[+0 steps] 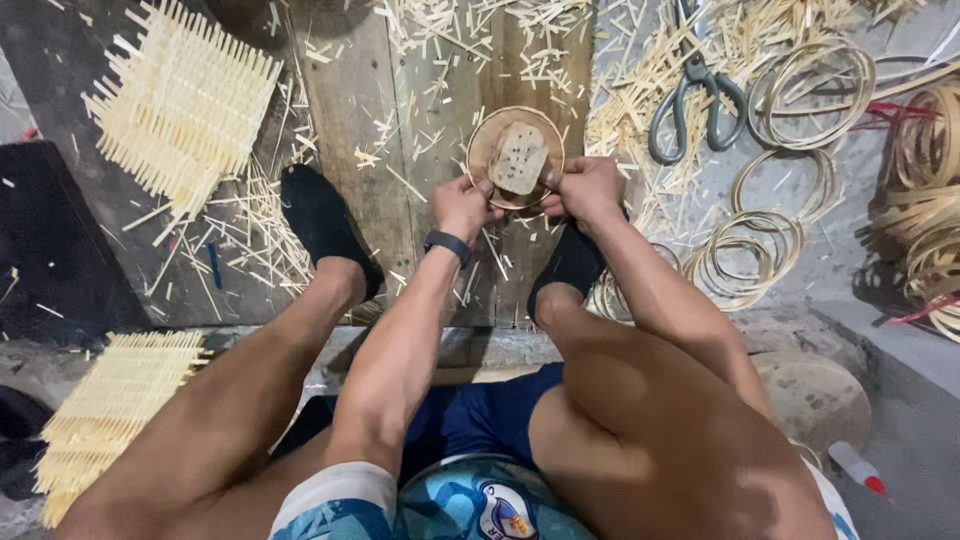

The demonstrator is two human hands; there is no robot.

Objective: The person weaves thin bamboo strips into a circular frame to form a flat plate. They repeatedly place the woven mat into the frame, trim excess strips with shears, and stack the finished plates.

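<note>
My left hand (463, 205) and my right hand (587, 187) both grip the near rim of a small round bamboo ring (480, 150), held above the wooden planks. Inside the ring lies a small woven bamboo patch (519, 158). A dark band is on my left wrist. My fingers cover the ring's near edge. My legs stretch forward on either side, with a black shoe (318, 222) on the left foot and another (572, 262) under my right forearm.
Large scissors (694, 95) lie at the upper right among bamboo slivers. Several coiled bamboo rings (765, 235) lie on the right floor. Woven bamboo mats sit at the upper left (180, 105) and lower left (110, 400). A marker pen (857, 467) lies at the lower right.
</note>
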